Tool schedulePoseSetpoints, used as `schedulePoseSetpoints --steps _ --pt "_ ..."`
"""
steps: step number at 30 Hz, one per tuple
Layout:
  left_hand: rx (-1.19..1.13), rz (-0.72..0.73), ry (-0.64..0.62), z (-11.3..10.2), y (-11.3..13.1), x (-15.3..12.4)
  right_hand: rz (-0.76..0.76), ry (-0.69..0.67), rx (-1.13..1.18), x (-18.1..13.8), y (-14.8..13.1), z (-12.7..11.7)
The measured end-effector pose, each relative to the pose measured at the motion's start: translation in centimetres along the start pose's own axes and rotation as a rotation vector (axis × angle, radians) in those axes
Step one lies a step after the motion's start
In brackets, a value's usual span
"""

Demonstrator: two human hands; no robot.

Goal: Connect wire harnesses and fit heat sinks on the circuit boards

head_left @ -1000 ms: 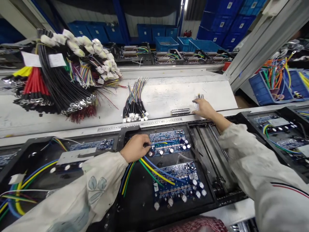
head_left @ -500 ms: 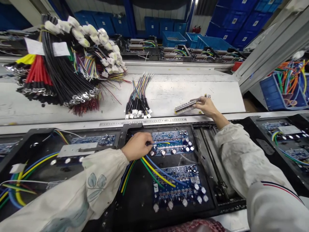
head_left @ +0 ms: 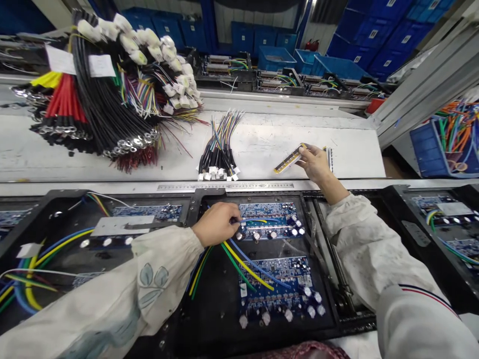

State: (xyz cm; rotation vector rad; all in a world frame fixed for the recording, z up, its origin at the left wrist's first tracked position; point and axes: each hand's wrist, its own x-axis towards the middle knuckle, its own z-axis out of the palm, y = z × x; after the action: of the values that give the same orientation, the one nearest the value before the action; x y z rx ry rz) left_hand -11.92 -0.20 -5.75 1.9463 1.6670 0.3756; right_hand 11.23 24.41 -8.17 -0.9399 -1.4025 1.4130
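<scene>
My left hand (head_left: 218, 223) is closed in a pinch at the left edge of the upper blue circuit board (head_left: 267, 207). Blue, yellow and green wires (head_left: 262, 220) stick out from its fingertips across that board. Below it, more wires (head_left: 249, 267) fan over the lower circuit board (head_left: 275, 299). Both boards lie in a black housing (head_left: 209, 314). Above the white bench, my right hand (head_left: 316, 167) grips one end of a slotted metal strip (head_left: 289, 158) with yellow edging, held tilted. A second, similar metal strip (head_left: 329, 158) is just behind that hand, partly hidden.
A steel ruler (head_left: 228, 187) runs along the bench edge. Beyond it lie a small bundle of cables (head_left: 220, 149) with white connectors and a large cable heap (head_left: 101, 99). Neighbouring housings with boards flank mine. A blue bin (head_left: 428, 147) of wires stands at right.
My right hand has turned the metal strip, so its yellow-marked face now shows, and lifted it slightly. Another strip behind the hand shows more. My left hand stays at the upper board.
</scene>
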Motion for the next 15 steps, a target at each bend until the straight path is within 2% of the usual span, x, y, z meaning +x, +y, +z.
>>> schedulePoseSetpoints --steps 5,11,15 --pt "0.011 0.025 0.007 0.0 0.0 0.0 -0.02 -0.087 -0.15 0.8 0.5 -1.1" --pt "0.021 0.021 0.009 -0.2 0.0 0.1 -0.029 -0.157 -0.493 0.4 -0.2 -4.8" --pt "0.063 0.042 -0.012 -0.5 0.2 0.2 -0.045 -0.133 -0.725 -0.5 -1.3 -4.5"
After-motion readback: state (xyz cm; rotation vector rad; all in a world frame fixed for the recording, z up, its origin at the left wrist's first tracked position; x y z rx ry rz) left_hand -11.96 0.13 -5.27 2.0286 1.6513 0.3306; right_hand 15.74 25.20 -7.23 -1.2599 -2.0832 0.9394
